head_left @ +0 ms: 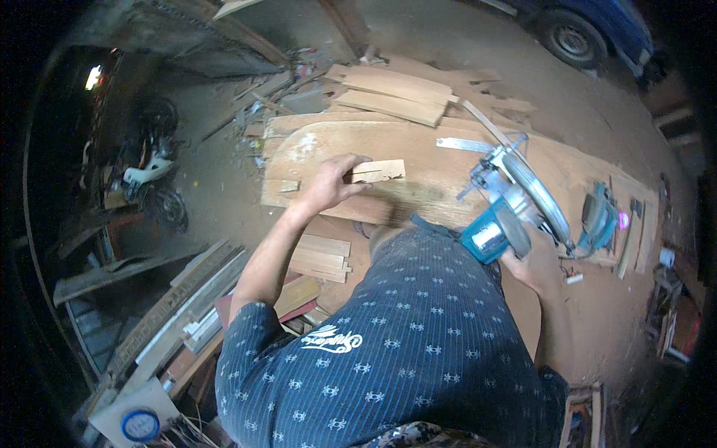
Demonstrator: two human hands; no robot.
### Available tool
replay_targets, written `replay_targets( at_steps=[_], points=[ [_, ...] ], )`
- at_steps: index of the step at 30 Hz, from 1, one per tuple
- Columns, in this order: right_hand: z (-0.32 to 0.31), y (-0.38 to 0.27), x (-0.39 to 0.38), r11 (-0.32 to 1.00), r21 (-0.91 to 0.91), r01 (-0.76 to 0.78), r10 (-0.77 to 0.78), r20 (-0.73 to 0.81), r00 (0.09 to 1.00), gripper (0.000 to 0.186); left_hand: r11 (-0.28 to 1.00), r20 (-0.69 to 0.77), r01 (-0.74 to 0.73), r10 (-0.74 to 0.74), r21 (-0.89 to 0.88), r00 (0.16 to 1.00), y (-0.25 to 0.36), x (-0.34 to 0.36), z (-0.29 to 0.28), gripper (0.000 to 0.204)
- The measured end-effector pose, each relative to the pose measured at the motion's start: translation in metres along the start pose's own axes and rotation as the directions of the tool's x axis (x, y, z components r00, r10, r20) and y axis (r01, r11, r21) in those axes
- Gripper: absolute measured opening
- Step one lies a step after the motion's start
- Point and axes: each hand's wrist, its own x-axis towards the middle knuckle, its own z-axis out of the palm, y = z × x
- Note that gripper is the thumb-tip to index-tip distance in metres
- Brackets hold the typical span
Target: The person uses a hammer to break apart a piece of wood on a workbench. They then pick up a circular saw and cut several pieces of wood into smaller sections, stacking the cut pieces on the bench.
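Note:
My left hand [334,182] pinches a short pale wood block [385,171] above a worn wooden bench top [302,160], thumb on the near side and fingers on the far side. A thin dark line runs along the block. At the right, my right hand [536,263] is wrapped round the rear handle of a teal circular saw [487,230]. The saw's silver round guard [539,196] points away from me, over the right part of the bench. Whether the blade is turning cannot be seen. The block and the saw are apart.
Flat boards [396,95] lie along the bench's far side. A second teal power tool [597,220] rests at the right, beside narrow wood strips [633,235]. Cut planks [321,255] lie below my left forearm. A blue vehicle [635,30] and a motorcycle [153,168] stand farther off.

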Motion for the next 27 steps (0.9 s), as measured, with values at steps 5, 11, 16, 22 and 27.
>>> replay_targets(
  at_steps=[5, 11, 16, 22, 27],
  points=[
    [0.014, -0.021, -0.004, 0.997, 0.01, 0.074, -0.073, -0.07, 0.995, 0.033, 0.997, -0.181, -0.076, 0.07, -0.025, 0.981, 0.002, -0.046, -0.04, 0.047],
    [0.027, -0.06, -0.009, 0.992, -0.123, -0.028, 0.025, -0.023, 0.999, 0.027, 0.994, -0.217, 0.01, -0.034, -0.113, 0.976, -0.092, -0.081, -0.015, 0.051],
    [0.047, -0.087, -0.009, 0.988, -0.08, -0.134, 0.134, -0.006, 0.991, 0.029, 0.988, -0.13, 0.143, -0.134, 0.059, 0.982, -0.206, -0.116, -0.002, 0.056],
    [0.081, -0.137, -0.006, 0.966, -0.135, -0.219, 0.214, -0.05, 0.976, 0.032, 0.947, -0.211, 0.259, -0.298, -0.192, 0.931, -0.324, -0.148, 0.077, 0.044],
    [0.106, -0.158, -0.011, 0.931, -0.16, -0.328, 0.318, -0.086, 0.944, 0.031, 0.933, -0.223, 0.316, -0.349, -0.171, 0.91, -0.368, -0.133, 0.111, 0.033]
  ],
)
